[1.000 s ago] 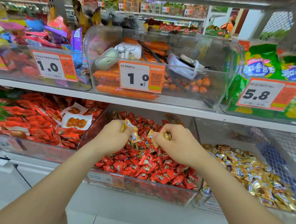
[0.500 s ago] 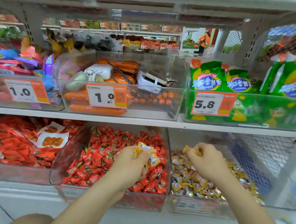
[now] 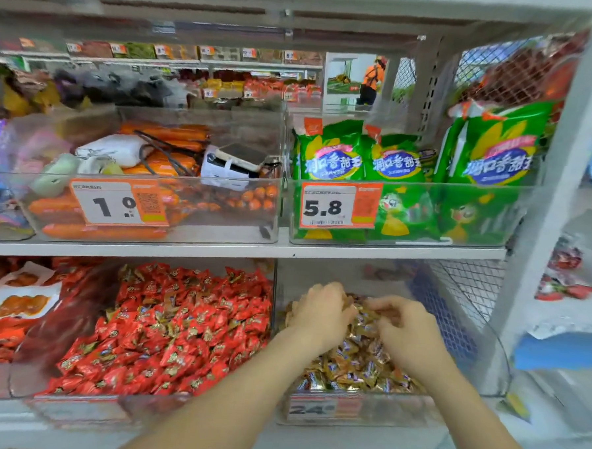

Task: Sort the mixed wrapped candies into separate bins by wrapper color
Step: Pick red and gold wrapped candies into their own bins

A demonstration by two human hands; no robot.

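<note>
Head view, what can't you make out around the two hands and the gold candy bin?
All in the head view:
Left hand: its back hides the fingers, so whether it holds candy is unclear.
Right hand: curled into the gold candies and motion-blurred; grip unclear.
Gold bin's price label: blurred, only "24" readable.
Red candy bin's label: smeared by motion blur, unreadable.

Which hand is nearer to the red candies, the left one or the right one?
Left. The left hand is over the gold candies, close beside the red candies; the right hand is farther right, over the same gold candies.
</note>
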